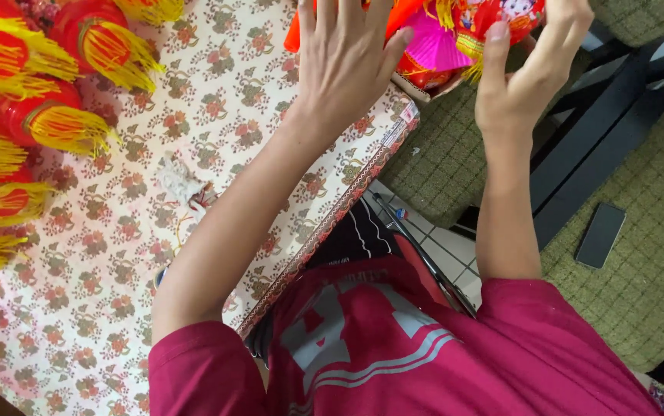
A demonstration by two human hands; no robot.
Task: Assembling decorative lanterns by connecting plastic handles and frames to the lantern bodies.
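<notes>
Lantern [493,19] beyond open left hand [347,62], touching right hand [528,73].

worktop [116,308]: floral cloth cover
on worktop: red lanterns [16,115] with yellow tassels, left; small white bundle [180,181], middle
floor mat [655,254]: dark phone [600,235]

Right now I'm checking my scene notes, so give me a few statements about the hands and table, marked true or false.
1. The left hand is open, fingers spread. True.
2. The right hand is at a red paper lantern. True.
3. The tablecloth is plain white. False: it has a floral print.
4. A dark phone lies on the table. False: it lies on the green mat.
5. Red lanterns with yellow tassels sit at the table's left. True.
</notes>
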